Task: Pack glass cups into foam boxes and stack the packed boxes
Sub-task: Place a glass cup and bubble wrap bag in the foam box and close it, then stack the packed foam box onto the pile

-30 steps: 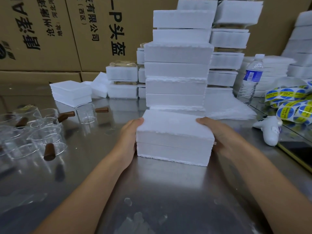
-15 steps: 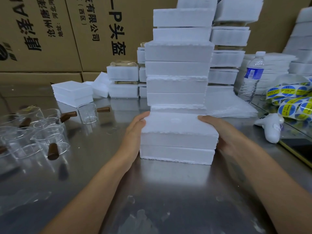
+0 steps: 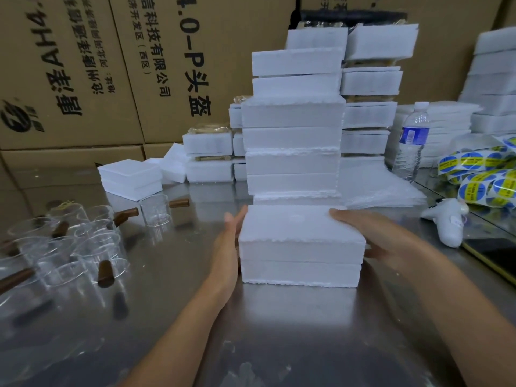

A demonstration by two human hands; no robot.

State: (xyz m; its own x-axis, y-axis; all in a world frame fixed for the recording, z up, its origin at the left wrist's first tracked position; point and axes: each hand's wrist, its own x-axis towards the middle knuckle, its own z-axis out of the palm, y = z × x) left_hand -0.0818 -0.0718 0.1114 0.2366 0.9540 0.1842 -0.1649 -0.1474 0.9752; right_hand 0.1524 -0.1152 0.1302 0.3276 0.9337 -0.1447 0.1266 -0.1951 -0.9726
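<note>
A closed white foam box (image 3: 301, 247) sits low over the steel table (image 3: 279, 331), held between my two hands. My left hand (image 3: 227, 247) presses flat against its left side with straight fingers. My right hand (image 3: 371, 233) presses against its right side, fingertips along the top edge. Right behind the box stands a tall stack of packed foam boxes (image 3: 293, 141). Several glass cups with brown handles (image 3: 83, 247) crowd the table at the left, and one cup (image 3: 155, 210) stands apart.
More foam box stacks (image 3: 371, 88) rise behind and at the right. A pile of foam lids (image 3: 131, 177) lies at the back left. A water bottle (image 3: 411, 141), sticker rolls (image 3: 480, 180) and a white handheld device (image 3: 446, 222) sit at the right. Cardboard cartons (image 3: 83, 65) form the back wall.
Both hands have slid the foam box a little away from me, toward the foot of the tall stack. My view has tilted upward.
</note>
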